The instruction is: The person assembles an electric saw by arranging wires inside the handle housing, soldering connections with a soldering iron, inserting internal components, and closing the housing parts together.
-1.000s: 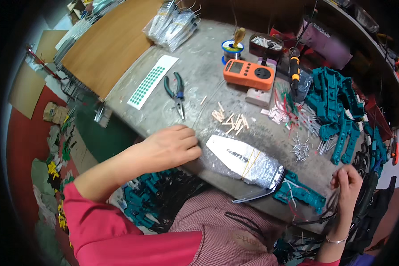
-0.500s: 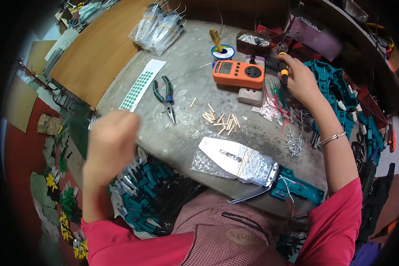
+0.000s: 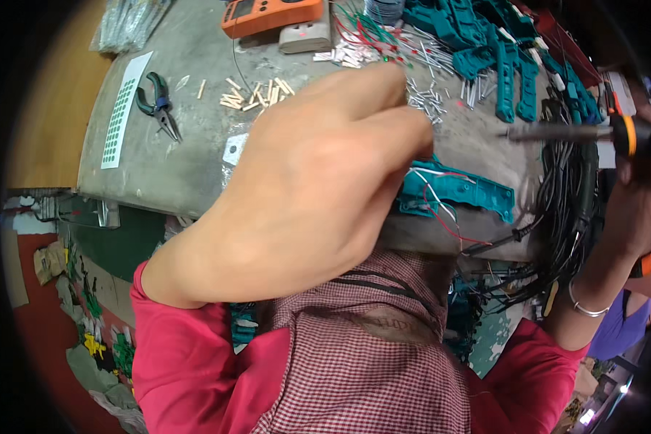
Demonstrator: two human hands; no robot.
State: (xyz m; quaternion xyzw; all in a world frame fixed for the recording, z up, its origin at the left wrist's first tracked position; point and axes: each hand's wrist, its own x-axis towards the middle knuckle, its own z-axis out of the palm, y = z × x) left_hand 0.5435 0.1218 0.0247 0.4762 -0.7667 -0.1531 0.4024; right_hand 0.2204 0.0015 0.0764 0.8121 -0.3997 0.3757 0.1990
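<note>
Large and close, my left hand (image 3: 318,173) is closed in front of the table, its fingers curled; anything in them is hidden. At the right edge, my right hand (image 3: 640,170) grips a soldering iron (image 3: 568,132) by its black and yellow handle, with the blurred metal shaft pointing left. Beneath the left hand's fingertips, a teal plastic housing half (image 3: 477,194) with red and white wires lies near the table's front edge. A wrapped metal plate (image 3: 233,150) peeps out beside my left wrist, mostly covered by the hand.
Pliers (image 3: 159,107) lie beside a sheet of green dots (image 3: 123,112). Behind are small pale sticks (image 3: 235,96), an orange meter (image 3: 267,16), screws (image 3: 430,101) and teal housings (image 3: 477,43). Black cables (image 3: 568,188) hang at the right edge.
My left hand has swung from the left to the middle, over the housing. My right hand has brought the soldering iron nearer and rightward. The view has shifted, so the table's things sit higher and further left.
</note>
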